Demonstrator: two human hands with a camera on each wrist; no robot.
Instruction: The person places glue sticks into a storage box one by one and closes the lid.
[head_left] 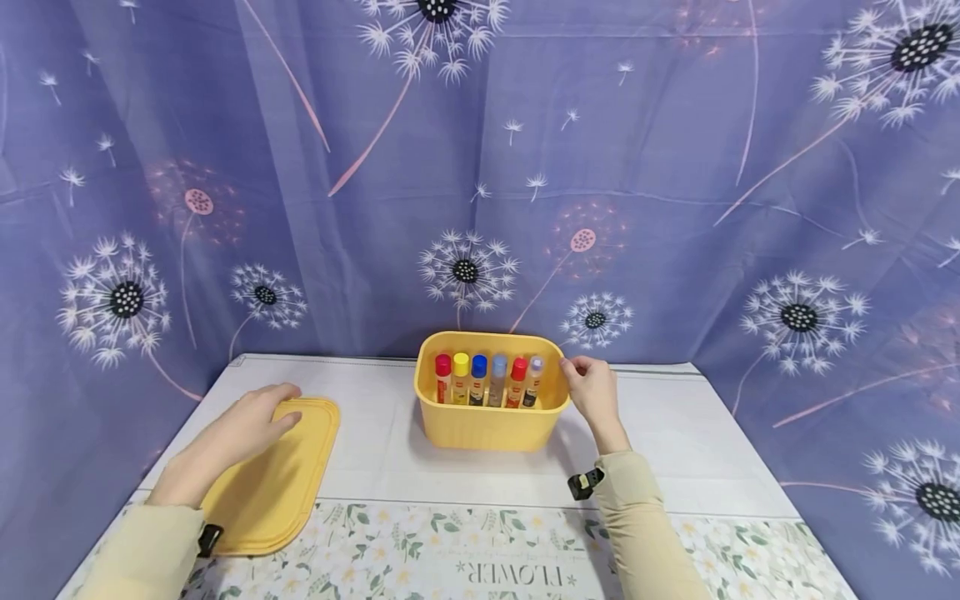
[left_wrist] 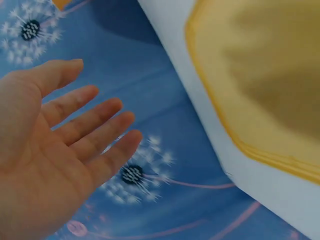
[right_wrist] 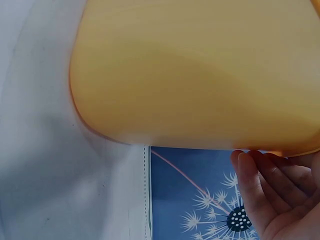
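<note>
A yellow plastic storage bin [head_left: 487, 427] stands upright near the back of the table. Several slim bottles [head_left: 477, 382] stand in a row inside it, capped in red, yellow, blue and paler tones. My right hand [head_left: 594, 393] grips the bin's right rim; in the right wrist view, its fingers [right_wrist: 272, 172] lie along the outer wall just below the rim. On the left, a flat yellow lid [head_left: 281, 483] with a raised edge lies on the table. Over the lid hovers my left hand [head_left: 243, 423], fingers loosely extended and holding nothing, its palm [left_wrist: 47, 165] facing the left wrist camera.
A white cover [head_left: 375, 425] lies over the table, with a floral-printed strip [head_left: 420, 550] along the front. Behind and at both sides hangs a blue-purple curtain [head_left: 360, 275] with dandelion prints, close behind the bin.
</note>
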